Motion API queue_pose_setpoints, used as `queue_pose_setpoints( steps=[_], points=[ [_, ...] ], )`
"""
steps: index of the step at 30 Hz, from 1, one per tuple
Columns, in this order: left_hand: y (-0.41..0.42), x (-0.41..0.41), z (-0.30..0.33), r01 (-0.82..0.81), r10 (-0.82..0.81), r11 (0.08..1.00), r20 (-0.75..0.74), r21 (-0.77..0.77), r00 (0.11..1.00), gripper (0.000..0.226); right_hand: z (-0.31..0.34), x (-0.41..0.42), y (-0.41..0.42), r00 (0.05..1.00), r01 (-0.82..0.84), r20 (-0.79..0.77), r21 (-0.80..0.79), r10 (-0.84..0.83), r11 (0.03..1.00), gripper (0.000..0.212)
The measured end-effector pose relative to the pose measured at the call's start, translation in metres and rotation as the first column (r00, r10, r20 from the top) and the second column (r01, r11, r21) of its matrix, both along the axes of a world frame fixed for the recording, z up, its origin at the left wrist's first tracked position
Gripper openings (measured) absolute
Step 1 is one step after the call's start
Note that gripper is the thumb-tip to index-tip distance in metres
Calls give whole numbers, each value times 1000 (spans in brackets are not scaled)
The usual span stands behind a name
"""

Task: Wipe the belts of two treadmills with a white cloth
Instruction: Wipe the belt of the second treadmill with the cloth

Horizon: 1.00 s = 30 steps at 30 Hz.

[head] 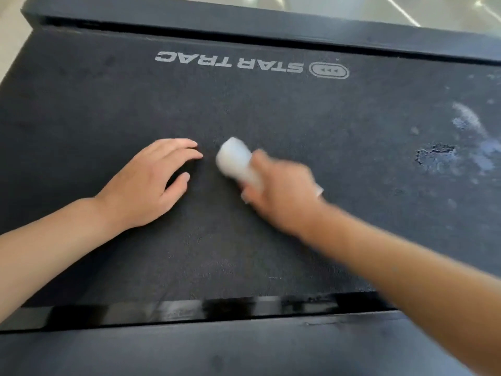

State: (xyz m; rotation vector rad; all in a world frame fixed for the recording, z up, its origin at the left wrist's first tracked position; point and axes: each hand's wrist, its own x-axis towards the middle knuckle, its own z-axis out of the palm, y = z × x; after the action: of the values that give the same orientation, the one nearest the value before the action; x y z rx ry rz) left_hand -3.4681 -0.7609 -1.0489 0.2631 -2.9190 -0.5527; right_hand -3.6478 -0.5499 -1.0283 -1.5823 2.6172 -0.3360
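- Looking down from the head view, I see a dark treadmill belt (244,240) filling most of the frame, with the white "STAR TRAC" logo (252,63) printed upside down near its far edge.
- My right hand (279,194) is blurred; its grip is clenched around a rolled white cloth (235,161), and the free end of the roll sticks out toward the far left, against the belt near its middle.
- A small bit of the same white material shows at the back of that hand.
- My left hand (151,183) sits just left of the cloth, apart from it, grip released: fingers spread and lightly bent, fingertips on the belt, holding nothing.
- Pale smears and a rough, flaky patch (436,156) mark the belt on the right side, well apart from the cloth.
- A black side rail (244,348) runs along the near edge, with a glossy strip (168,312) between it and the belt.
- Another black rail (244,20) borders the far edge, and light floor (352,6) lies beyond it.
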Motion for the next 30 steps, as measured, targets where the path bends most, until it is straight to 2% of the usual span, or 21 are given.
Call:
queue_pose_setpoints(
  steps=[2, 3, 4, 5, 6, 8, 10, 11, 13, 14, 18, 20, 22, 24, 25, 27, 29, 30],
  points=[
    [-7, -6, 2, -41, 41, 999, -16, 26, 999, 45, 4, 75, 14, 927, -368, 69, -25, 369, 930, 28],
    [-8, -7, 2, -54, 54, 998, -22, 38, 998, 44, 5, 90, 20, 877, -468, 93, -50, 471, 882, 25],
    [-8, -7, 2, -54, 55, 998, -23, 43, 998, 44, 3, 86, 24, 862, -493, 100, -68, 498, 867, 25],
    [-7, -5, 1, -41, 42, 998, -21, 36, 999, 45, 0, 69, 23, 891, -441, 76, -79, 447, 894, 26],
    [-6, -2, 0, -21, 21, 1000, -17, 21, 1000, 45, 0, 45, 19, 947, -314, 44, -84, 318, 946, 29],
    [-2, 9, -6, -2, 2, 1000, -13, 1, 1000, 47, -3, -30, 10, 997, 70, -10, -72, -71, 995, 34],
    [0, 17, -9, -22, 22, 1000, -17, 15, 1000, 48, 3, -111, 7, 917, 392, -49, -64, -396, 918, 37],
    [0, 17, -10, -27, 28, 999, -26, 23, 999, 48, 5, -137, 8, 862, 497, -73, -68, -501, 865, 38],
    [-1, 16, -12, -31, 32, 999, -55, 22, 998, 47, 1, -146, 4, 801, 584, -95, -98, -592, 806, 36],
    [-2, 13, -12, -37, 37, 999, -78, 11, 996, 45, -1, -132, 1, 803, 580, -97, -99, -588, 808, 34],
    [-1, -9, -8, -119, 99, 985, -161, -123, 982, 28, -4, -22, -14, 934, 354, -28, -77, -357, 932, 31],
    [6, -26, -5, -130, 111, 983, -147, -131, 983, 26, -3, 37, -14, 988, 153, 0, -80, -154, 985, 29],
    [14, -41, -6, -80, 65, 990, -132, -112, 989, 31, 0, 74, -1, 998, -45, 51, -68, 49, 997, 26],
    [27, -51, -9, -24, 15, 996, -106, -89, 994, 36, 5, 68, 23, 991, -108, 81, -23, 109, 994, 29],
    [35, -54, -9, 3, -8, 998, -67, -71, 998, 39, 8, 51, 39, 997, -60, 52, 8, 60, 998, 32],
    [59, -54, -8, 91, -90, 995, 22, -51, 996, 48, 14, 3, 82, 979, 200, -45, 68, -197, 978, 33],
    [77, -52, -8, 182, -180, 983, 53, -35, 982, 55, 20, -42, 123, 853, 521, -95, 79, -514, 850, 32],
    [81, -51, -8, 195, -194, 981, 49, -14, 980, 55, 18, -55, 136, 792, 609, -122, 70, -599, 790, 31]
  ],
)
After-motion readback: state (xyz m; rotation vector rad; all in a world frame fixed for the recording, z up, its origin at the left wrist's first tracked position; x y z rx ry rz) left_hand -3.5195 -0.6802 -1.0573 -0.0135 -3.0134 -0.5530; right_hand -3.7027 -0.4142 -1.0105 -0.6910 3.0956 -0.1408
